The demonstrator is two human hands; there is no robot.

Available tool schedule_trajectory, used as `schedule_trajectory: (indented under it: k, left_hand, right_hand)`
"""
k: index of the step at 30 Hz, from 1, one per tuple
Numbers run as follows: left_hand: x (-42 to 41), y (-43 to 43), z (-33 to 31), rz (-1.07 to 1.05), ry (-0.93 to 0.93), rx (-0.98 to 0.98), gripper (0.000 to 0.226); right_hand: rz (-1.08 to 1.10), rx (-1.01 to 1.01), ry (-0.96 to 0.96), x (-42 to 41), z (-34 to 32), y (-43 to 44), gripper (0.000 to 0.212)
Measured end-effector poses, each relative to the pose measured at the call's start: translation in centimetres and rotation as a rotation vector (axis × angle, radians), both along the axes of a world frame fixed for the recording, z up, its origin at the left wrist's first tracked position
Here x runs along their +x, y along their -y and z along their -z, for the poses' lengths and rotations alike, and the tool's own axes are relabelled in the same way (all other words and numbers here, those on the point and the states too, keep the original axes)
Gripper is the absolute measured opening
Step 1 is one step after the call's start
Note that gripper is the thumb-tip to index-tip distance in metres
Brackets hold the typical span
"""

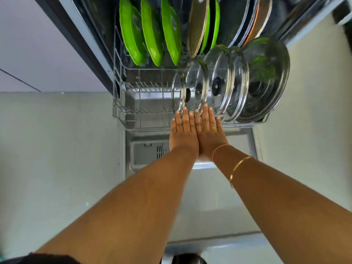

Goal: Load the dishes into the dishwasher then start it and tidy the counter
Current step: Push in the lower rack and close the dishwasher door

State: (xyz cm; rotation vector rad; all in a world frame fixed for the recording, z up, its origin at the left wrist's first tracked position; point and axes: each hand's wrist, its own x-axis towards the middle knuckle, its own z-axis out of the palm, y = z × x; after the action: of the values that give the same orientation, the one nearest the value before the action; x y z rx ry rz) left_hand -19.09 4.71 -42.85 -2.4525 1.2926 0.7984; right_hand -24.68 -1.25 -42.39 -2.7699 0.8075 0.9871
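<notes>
The loaded rack (148, 129) is pressed at its front rim by the left hand (183, 134) and right hand (210, 133), fingers (205, 113) straight, together, gripping nothing. Judged next, a level inward push is needed.

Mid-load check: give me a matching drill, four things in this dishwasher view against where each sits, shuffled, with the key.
1 green plates
2 glass lids
3 left hand
4 dispenser

A set in the open door
B on edge, rear left of the rack
C in a row, front right of the rack
D flat at the rack's front rail, beside the right hand

Pairs: 1-B, 2-C, 3-D, 4-A
</notes>
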Motion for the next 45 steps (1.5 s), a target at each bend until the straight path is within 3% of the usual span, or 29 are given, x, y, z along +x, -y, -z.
schedule_trajectory:
  k: [7,11,30,34,39,43,45]
  left_hand:
    - [5.3,4.6,0.6,0.016,0.065,-0.054,0.084]
    - [7.4,6.1,0.7,0.041,0.105,-0.087,0.075]
    - [16.0,14.1,2.1,0.028,0.232,-0.16,0.074]
    - [16.1,14.0,3.5,0.05,0.295,-0.187,0.081]
    - [15.9,12.4,1.9,0.051,0.202,-0.206,0.093]
    - [13.5,6.8,3.0,0.103,0.244,-0.356,0.097]
    - [11.2,3.5,3.6,0.117,0.21,-0.358,0.092]
  right_hand:
    - [-0.015,-0.009,0.058,5.2,1.1,5.0,0.112]
    - [-0.012,-0.016,0.08,7.0,0.8,7.1,0.11]
    - [-0.033,-0.127,0.221,15.7,2.1,15.1,0.103]
    - [-0.064,-0.141,0.225,15.1,2.6,15.3,0.106]
    - [0.028,-0.082,0.233,14.5,1.4,14.2,0.11]
    - [-0.004,-0.16,0.382,10.6,1.7,10.9,0.095]
    - [0.015,-0.107,0.387,8.2,1.7,8.5,0.092]
